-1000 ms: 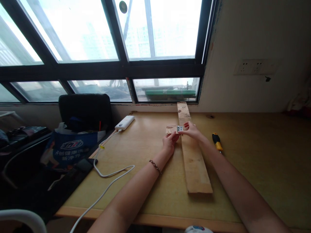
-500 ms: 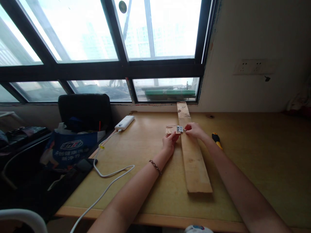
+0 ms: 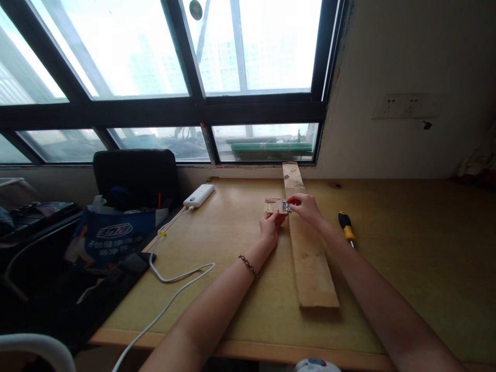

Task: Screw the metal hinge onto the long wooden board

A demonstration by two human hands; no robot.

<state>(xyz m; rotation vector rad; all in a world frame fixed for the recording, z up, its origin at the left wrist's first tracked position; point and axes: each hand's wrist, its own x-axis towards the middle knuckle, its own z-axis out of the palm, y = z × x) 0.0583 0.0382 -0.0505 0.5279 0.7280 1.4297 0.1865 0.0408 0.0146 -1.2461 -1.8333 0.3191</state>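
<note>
A small wooden block [image 3: 272, 206] lies against the left side of a long wooden board [image 3: 312, 263]. At the joint between them sits a silver metal hinge [image 3: 285, 206], part of it covered by fingers. My left hand [image 3: 270, 225] is closed on the block's near edge, its fingertips just below the hinge. My right hand [image 3: 304, 206] reaches over the board, thumb and forefinger pinched together at the hinge's right leaf. Whatever small thing is in that pinch is hidden. A black-and-yellow screwdriver [image 3: 346, 226] rests on the table to the right of the right forearm.
The yellowish table [image 3: 228, 305] runs up to the window wall. A white power bank [image 3: 199, 196] with a white cable [image 3: 182, 280] is on its left side. Beyond the left edge are a black chair [image 3: 135, 173] and a blue bag [image 3: 112, 237]. A wall socket [image 3: 406, 106] is at right.
My right hand has moved slightly left, from beside the hinge onto its right leaf. The forearm's shift uncovers more of the screwdriver. My left hand stays in place.
</note>
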